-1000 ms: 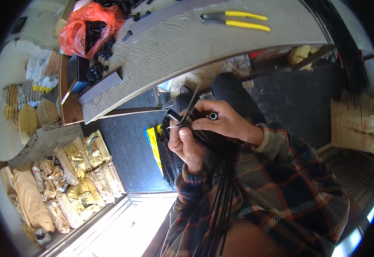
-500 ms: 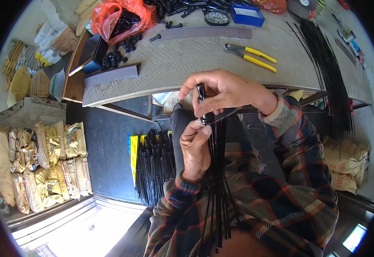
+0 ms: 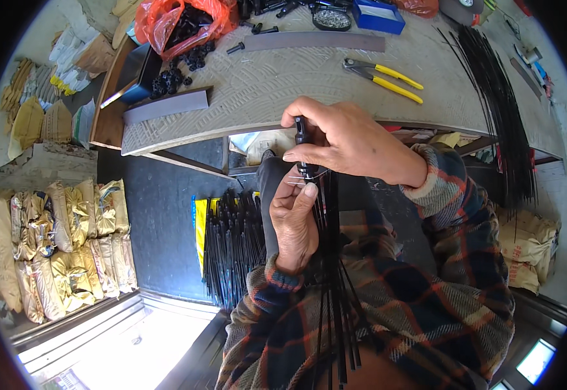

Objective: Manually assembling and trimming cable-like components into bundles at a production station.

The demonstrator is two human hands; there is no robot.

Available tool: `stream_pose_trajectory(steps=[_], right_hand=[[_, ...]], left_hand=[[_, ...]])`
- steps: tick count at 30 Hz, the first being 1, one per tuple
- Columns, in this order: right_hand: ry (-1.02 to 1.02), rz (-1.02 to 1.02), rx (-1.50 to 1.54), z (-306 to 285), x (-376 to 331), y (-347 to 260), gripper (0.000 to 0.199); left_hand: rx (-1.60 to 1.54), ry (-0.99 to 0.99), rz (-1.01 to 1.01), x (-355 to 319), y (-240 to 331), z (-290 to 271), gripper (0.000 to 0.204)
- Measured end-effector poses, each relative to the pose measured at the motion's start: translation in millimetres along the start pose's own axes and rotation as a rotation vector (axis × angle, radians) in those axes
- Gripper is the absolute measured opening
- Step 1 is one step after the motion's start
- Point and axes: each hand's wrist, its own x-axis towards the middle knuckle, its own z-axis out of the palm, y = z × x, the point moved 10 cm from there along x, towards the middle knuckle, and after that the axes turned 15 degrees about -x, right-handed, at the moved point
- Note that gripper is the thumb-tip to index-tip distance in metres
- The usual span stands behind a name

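Between the thumb and fingers of my right hand (image 3: 358, 140) is a black tubular plastic fitting (image 3: 301, 130), held upright. Just below it, my left hand (image 3: 294, 221) is closed in a pinch, thumb uppermost. Thin silver pins (image 3: 298, 178) stick out crosswise at its fingertips, close to the fitting's lower end. A bundle of long thin black rods (image 3: 333, 279) runs beside my left hand and down over my lap. Whether my left fingers also grip a rod end is hidden.
On the workbench (image 3: 257, 107) lie yellow-handled pincers (image 3: 390, 82), a flat metal strip (image 3: 316, 42), a blue box (image 3: 379, 18) and a red plastic bag (image 3: 221, 32). More black rods hang over the right edge (image 3: 507, 123) and stand below on the left (image 3: 234, 247).
My right hand has turned slightly, its fingers drawn closer around the fitting, with the back of the hand showing more. My left hand keeps its pinch almost in place.
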Motion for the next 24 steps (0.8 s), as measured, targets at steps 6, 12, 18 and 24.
stream_pose_trajectory(steps=[6, 12, 18, 24], right_hand=[[-0.026, -0.046, 0.009, 4.7, 4.0, -9.4, 0.036], [-0.1, 0.036, 0.339, 17.9, 4.6, 5.4, 0.036], [0.204, -0.101, -0.16, -13.7, -18.5, -20.1, 0.087], [0.464, 0.211, 0.049, 1.3, -71.1, 8.7, 0.088]], left_hand=[[-0.001, -0.023, 0.014, -1.6, 5.2, -3.0, 0.032], [0.009, 0.009, 0.058, -4.6, 7.4, -8.9, 0.031], [0.053, -0.066, 0.094, -4.9, 14.3, -14.6, 0.027], [0.092, -0.016, 0.088, -4.0, 10.6, -10.1, 0.029]])
